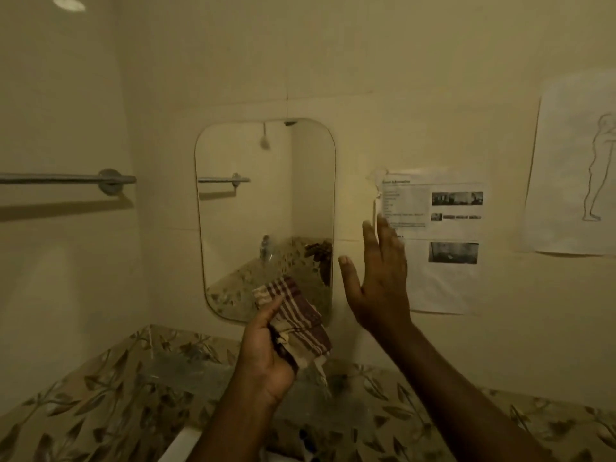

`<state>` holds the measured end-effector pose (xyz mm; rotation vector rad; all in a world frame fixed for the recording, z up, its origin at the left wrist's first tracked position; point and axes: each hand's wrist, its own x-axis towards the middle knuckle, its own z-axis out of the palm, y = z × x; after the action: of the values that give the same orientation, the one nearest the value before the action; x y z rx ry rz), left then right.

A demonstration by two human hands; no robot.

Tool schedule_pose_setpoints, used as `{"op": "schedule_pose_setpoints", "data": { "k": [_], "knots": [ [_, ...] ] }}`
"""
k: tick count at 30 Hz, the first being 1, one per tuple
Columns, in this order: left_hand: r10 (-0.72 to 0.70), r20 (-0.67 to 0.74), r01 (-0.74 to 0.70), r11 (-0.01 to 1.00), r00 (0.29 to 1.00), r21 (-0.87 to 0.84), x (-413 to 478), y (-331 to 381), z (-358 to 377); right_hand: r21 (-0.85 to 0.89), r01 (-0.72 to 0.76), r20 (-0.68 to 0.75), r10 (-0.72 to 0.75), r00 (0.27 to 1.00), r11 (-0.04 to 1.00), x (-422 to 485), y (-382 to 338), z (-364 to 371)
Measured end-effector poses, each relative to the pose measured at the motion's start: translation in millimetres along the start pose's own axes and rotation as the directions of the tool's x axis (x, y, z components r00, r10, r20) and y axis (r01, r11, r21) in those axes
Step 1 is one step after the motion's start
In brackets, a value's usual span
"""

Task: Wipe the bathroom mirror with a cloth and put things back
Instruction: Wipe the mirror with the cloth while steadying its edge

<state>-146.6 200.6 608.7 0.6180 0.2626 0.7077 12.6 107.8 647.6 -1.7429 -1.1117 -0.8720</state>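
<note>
Left hand (266, 355) is pinching cloth (293, 315) at 5 o'clock of mirror (263, 195), apparently bunching it for wiping; right hand (380, 278), grip spread, is hovering at 4 o'clock.

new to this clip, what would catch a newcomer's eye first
The rounded mirror hangs mid-wall, and the left hand grips a striped cloth in front of its lower part. Just right of it, the right hand is raised open before a printed sheet.
</note>
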Motion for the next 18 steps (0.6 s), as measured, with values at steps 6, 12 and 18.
{"op": "schedule_pose_setpoints", "data": {
  "k": [6, 12, 18],
  "knots": [
    [0.084, -0.006, -0.084, 0.996, 0.996, -0.008, 12.9, 37.3, 3.8, -0.403, 0.251, 0.011, -0.269, 0.963, 0.880, 93.1, 27.4, 16.9],
    [0.170, -0.015, -0.171, 0.985, 0.985, -0.019, 18.7, 60.3, -1.1, -0.463, 0.273, 0.037, -0.290, 0.956, 0.843, 153.7, 28.5, 30.3],
    [0.204, -0.065, -0.204, 0.979, 0.977, 0.010, 18.1, 69.8, -4.2, -0.469, 0.223, 0.043, -0.230, 0.972, 0.854, 177.1, 40.6, 36.7]
  ]
}}
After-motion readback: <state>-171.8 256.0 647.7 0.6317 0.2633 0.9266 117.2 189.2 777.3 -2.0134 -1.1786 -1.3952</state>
